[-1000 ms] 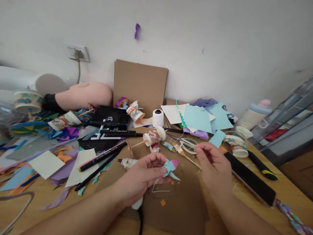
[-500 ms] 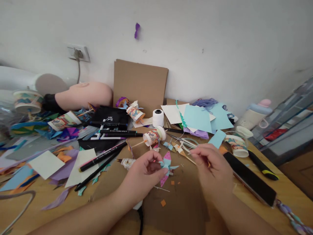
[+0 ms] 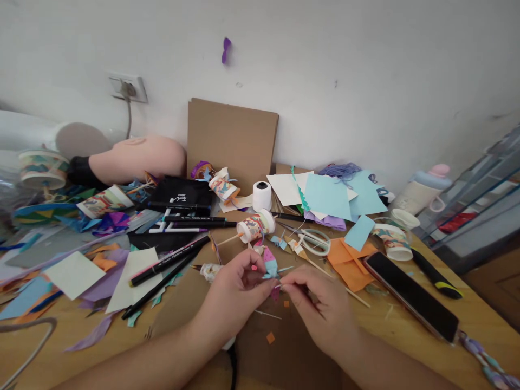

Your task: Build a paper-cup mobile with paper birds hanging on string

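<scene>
A small folded-paper figure (image 3: 271,266), light blue and dotted pink with pointed ends, is held over the brown cardboard sheet (image 3: 292,346). My left hand (image 3: 239,287) is closed, its thumb and fingers pinching the figure's left side. My right hand (image 3: 320,306) is closed too, thumb and forefinger pressed together at the figure's lower right; whatever is between those fingertips is too small to make out. Just beyond the hands lies a patterned paper cup (image 3: 255,226) with a wooden stick through it. White-handled scissors (image 3: 317,241) lie behind my right hand.
Black markers (image 3: 168,261), paper scraps and a black pouch (image 3: 179,195) crowd the left. A white thread spool (image 3: 262,196) stands behind the cup. On the right are orange paper (image 3: 351,262), a phone (image 3: 412,298) and a cutter (image 3: 436,273). A bottle (image 3: 422,189) stands farther back.
My right hand has moved left and down to the paper figure, uncovering the orange paper and scissors. My left hand keeps its grip, and the figure has turned slightly.
</scene>
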`<state>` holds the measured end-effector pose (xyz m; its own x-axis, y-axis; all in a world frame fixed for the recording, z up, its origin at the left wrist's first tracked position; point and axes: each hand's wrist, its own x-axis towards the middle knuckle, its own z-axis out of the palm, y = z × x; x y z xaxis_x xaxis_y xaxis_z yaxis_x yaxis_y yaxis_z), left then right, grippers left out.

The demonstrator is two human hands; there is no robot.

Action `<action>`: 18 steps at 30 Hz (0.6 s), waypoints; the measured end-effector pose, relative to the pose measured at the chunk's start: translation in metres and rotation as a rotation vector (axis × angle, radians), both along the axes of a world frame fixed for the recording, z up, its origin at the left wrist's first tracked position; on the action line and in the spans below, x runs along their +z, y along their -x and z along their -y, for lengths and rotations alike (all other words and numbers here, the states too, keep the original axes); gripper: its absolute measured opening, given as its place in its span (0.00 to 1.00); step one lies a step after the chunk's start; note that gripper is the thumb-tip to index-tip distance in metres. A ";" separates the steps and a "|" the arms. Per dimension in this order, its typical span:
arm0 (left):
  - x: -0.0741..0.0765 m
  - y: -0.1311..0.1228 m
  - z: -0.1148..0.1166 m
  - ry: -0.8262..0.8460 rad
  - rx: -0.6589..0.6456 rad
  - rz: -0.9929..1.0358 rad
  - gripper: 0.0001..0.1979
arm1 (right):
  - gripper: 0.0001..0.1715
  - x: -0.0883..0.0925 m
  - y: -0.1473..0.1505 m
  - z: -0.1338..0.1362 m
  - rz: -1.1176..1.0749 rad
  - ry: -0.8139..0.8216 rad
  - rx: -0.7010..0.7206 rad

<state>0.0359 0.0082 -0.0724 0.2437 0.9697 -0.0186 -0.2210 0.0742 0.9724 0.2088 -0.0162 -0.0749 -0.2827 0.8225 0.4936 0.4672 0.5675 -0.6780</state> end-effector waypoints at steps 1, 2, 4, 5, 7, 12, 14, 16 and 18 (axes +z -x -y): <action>0.000 0.000 0.000 -0.006 -0.003 -0.003 0.13 | 0.08 -0.001 0.001 -0.001 -0.009 0.027 -0.029; 0.000 0.000 0.001 -0.011 -0.004 -0.009 0.13 | 0.08 -0.001 0.002 -0.003 -0.028 0.045 -0.069; -0.001 0.000 0.002 -0.007 -0.009 -0.031 0.12 | 0.08 -0.002 0.003 -0.006 -0.075 0.072 -0.140; -0.001 0.000 0.002 -0.001 -0.013 -0.044 0.12 | 0.08 -0.002 0.003 -0.007 -0.097 0.085 -0.164; -0.002 0.000 0.003 0.010 -0.019 -0.053 0.11 | 0.08 -0.002 0.003 -0.008 -0.127 0.103 -0.175; 0.001 -0.001 0.006 -0.002 -0.075 0.098 0.15 | 0.07 0.001 0.004 -0.006 -0.140 0.043 -0.117; 0.001 0.000 0.007 -0.015 -0.098 0.180 0.17 | 0.07 0.002 0.003 -0.005 -0.131 0.017 -0.091; 0.001 0.001 0.007 -0.022 -0.083 0.246 0.17 | 0.07 0.002 0.002 -0.005 -0.119 0.001 -0.070; 0.000 0.003 0.005 0.011 -0.041 0.285 0.17 | 0.08 0.002 0.001 -0.005 -0.106 -0.011 -0.058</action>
